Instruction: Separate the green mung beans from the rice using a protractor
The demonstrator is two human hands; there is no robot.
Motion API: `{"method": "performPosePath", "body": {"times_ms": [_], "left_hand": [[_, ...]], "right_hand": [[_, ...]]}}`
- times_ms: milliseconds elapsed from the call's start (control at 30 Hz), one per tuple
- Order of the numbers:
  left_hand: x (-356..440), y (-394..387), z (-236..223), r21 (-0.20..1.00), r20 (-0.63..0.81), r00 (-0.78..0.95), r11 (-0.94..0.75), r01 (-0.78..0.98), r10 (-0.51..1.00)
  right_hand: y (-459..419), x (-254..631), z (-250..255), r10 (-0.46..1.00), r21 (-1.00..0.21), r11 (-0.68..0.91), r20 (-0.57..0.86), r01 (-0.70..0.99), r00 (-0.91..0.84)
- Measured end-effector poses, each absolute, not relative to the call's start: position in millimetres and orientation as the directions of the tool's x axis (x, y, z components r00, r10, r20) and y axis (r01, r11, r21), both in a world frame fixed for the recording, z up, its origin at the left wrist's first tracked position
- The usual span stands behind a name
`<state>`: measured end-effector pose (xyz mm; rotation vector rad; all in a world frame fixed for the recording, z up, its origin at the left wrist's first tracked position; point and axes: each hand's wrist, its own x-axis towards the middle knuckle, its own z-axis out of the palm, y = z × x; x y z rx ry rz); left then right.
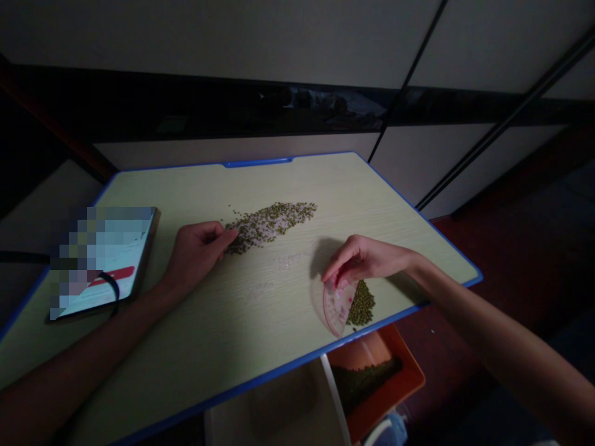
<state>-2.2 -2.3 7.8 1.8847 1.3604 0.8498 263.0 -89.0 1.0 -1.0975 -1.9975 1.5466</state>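
My right hand [360, 260] pinches a clear protractor [338, 306] with red markings, which stands tilted on the pale tabletop [186, 365]. Just right of the protractor, by the table's front edge, lies a small heap of green beans [362, 305], partly hidden behind it. My left hand [201, 248] is closed, thumb and forefinger together at the left end of a long spread of green beans mixed with white grains [274, 223]. Whatever those fingertips hold, if anything, is too small to make out. Two thin patches of white grains [289, 261] lie between the hands.
A lit tablet [123, 272] with a dark cable lies at the table's left. Below the front edge are an orange bin [409, 378] with green beans inside and a whitish container [279, 415]. A pale cabinet [209, 37] stands behind the blue-rimmed table.
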Motion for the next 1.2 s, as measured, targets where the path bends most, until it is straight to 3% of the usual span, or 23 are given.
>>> {"method": "performPosePath", "body": {"times_ms": [300,467,700,967,1200], "left_hand": [[-2,-3,8,0.803,0.137,0.257,-0.259,0.537,0.957],[-3,-2,7,0.804,0.137,0.252,-0.256,0.537,0.958],[-1,-2,8,0.805,0.137,0.242,-0.25,0.538,0.961],[-1,-3,8,0.807,0.14,0.242,-0.253,0.533,0.96],[-2,1,3,0.81,0.183,0.246,-0.288,0.511,0.952]], "right_hand": [[-95,267,1,0.835,-0.963,0.006,-0.143,0.268,-0.532],[-101,285,4,0.976,-0.982,-0.017,-0.057,0.189,-0.21],[-117,305,-7,0.989,-0.939,-0.078,-0.029,0.335,0.148],[-143,291,-9,0.989,-0.902,-0.086,-0.026,0.422,0.146],[-152,279,-7,0.979,-0.908,-0.154,-0.089,0.389,0.182]]}}
